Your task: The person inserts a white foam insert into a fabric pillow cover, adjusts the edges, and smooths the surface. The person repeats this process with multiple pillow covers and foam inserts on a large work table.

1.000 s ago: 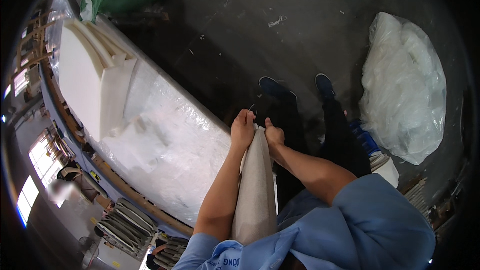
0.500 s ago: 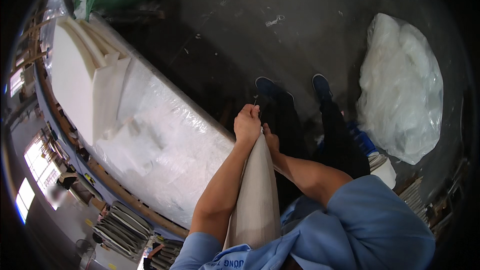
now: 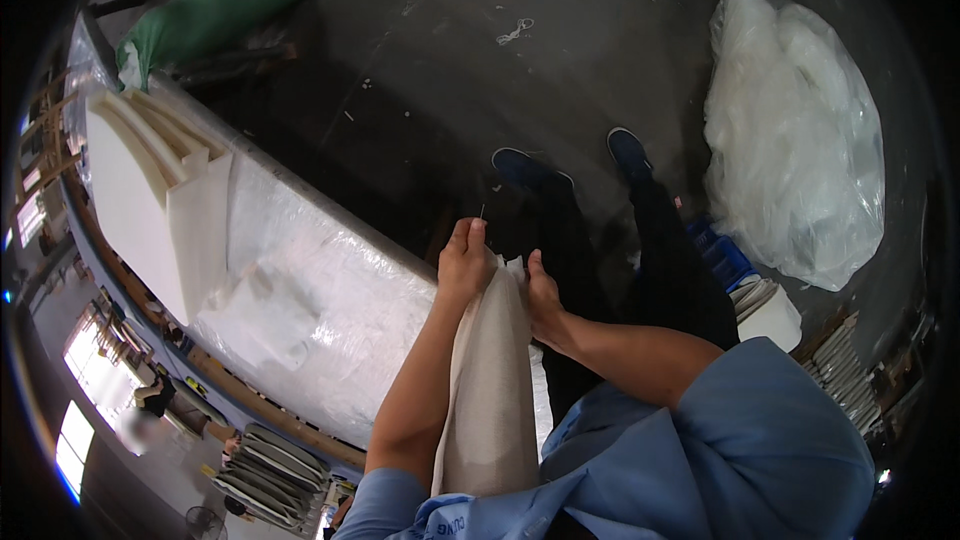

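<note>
A long off-white fabric-covered piece [image 3: 492, 390] stands upright between my forearms, reaching from my chest to my hands. My left hand [image 3: 464, 262] pinches a thin needle above the piece's top edge, its tip pointing up. My right hand [image 3: 541, 302] grips the top right edge of the same piece. Both hands are over my legs and dark shoes [image 3: 528, 170] on the dark floor.
A table wrapped in clear plastic [image 3: 300, 310] runs along my left, with white foam blocks [image 3: 160, 200] stacked on it. A green sack [image 3: 220, 15] lies at the far left. A big clear plastic bag [image 3: 795, 130] sits on the floor to the right, beside white stacked pieces [image 3: 770, 310].
My left hand has drawn the needle slightly upward and the fabric piece has shifted a little toward the right. My view has tilted slightly.
</note>
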`<state>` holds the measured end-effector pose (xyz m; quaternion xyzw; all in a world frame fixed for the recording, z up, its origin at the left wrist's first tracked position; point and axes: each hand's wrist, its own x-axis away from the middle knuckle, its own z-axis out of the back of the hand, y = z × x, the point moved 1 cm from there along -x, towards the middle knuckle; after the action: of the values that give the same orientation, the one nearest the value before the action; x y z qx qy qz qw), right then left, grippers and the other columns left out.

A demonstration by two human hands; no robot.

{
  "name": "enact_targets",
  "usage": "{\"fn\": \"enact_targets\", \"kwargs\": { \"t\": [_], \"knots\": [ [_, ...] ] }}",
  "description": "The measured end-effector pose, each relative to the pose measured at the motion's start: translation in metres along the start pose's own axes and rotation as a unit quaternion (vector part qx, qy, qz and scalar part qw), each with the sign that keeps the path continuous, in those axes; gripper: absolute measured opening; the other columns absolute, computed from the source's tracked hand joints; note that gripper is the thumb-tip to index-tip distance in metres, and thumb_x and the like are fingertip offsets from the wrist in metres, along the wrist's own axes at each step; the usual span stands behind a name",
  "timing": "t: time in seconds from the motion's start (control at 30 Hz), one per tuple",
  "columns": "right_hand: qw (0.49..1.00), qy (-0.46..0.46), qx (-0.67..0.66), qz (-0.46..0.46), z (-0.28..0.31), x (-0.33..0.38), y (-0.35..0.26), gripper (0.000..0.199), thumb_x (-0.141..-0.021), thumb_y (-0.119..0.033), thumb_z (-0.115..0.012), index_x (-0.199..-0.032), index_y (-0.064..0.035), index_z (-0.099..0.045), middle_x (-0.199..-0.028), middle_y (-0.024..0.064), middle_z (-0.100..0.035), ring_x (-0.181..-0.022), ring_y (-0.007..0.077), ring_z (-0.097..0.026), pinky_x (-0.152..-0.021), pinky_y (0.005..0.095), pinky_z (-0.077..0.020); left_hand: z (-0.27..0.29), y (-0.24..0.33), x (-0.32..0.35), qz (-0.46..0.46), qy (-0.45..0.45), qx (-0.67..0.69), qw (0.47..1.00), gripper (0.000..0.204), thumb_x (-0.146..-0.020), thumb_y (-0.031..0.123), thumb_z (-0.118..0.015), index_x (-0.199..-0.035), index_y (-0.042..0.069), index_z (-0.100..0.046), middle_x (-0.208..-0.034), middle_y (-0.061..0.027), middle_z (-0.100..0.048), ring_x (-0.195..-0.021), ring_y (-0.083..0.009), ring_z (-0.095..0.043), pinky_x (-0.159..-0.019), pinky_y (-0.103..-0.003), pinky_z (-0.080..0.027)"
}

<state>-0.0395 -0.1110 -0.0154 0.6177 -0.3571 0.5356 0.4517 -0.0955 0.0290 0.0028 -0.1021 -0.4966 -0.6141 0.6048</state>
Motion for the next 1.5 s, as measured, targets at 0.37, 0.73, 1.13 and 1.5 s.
{"fn": "enact_targets", "kwargs": {
  "t": [0.37,0.73,1.13,1.5],
  "knots": [
    [0.992,-0.005,-0.011,0.125,-0.021,0.035,-0.034,0.096,-0.096,-0.08,-0.044,-0.162,-0.0105,-0.032,-0.161,0.0193,-0.038,-0.15,0.033,-0.034,-0.121,0.0432,-0.0278,0.008,0.008,0.036,-0.067,-0.207,0.284,0.934,0.086,-0.104,0.073,-0.015,-0.169,0.016,-0.012,-0.172,-0.0188,-0.018,-0.161,-0.0282,-0.007,-0.129,-0.044,-0.002],
    [0.976,-0.188,-0.109,0.028,-0.026,0.031,-0.011,0.09,-0.099,-0.078,-0.038,-0.157,-0.0096,-0.038,-0.155,0.0169,-0.044,-0.143,0.0304,-0.041,-0.118,0.0409,-0.0326,-0.025,0.072,0.013,0.042,-0.269,0.308,0.912,0.079,-0.108,0.067,-0.017,-0.169,0.018,-0.005,-0.175,-0.0166,-0.005,-0.162,-0.0292,0.003,-0.128,-0.044,0.003],
    [0.967,-0.063,-0.014,0.247,-0.033,0.051,-0.036,0.099,-0.097,-0.077,-0.046,-0.166,-0.0129,-0.018,-0.167,0.0165,-0.029,-0.155,0.0322,-0.025,-0.126,0.0458,-0.0154,0.006,0.007,0.019,-0.047,-0.255,0.185,0.948,0.075,-0.112,0.058,-0.018,-0.168,0.01,-0.006,-0.175,-0.0144,-0.007,-0.162,-0.0264,-0.005,-0.129,-0.038,-0.004],
    [0.983,-0.101,-0.089,0.126,-0.006,0.021,-0.04,0.113,-0.09,-0.084,-0.05,-0.168,-0.0123,-0.01,-0.17,0.0242,-0.019,-0.16,0.0345,-0.012,-0.129,0.0475,-0.0036,0.023,-0.001,0.01,-0.066,-0.189,0.393,0.898,0.086,-0.105,0.071,-0.023,-0.169,0.016,-0.002,-0.175,-0.0172,-0.004,-0.162,-0.0271,0.006,-0.127,-0.046,0.01]
  ]
}}
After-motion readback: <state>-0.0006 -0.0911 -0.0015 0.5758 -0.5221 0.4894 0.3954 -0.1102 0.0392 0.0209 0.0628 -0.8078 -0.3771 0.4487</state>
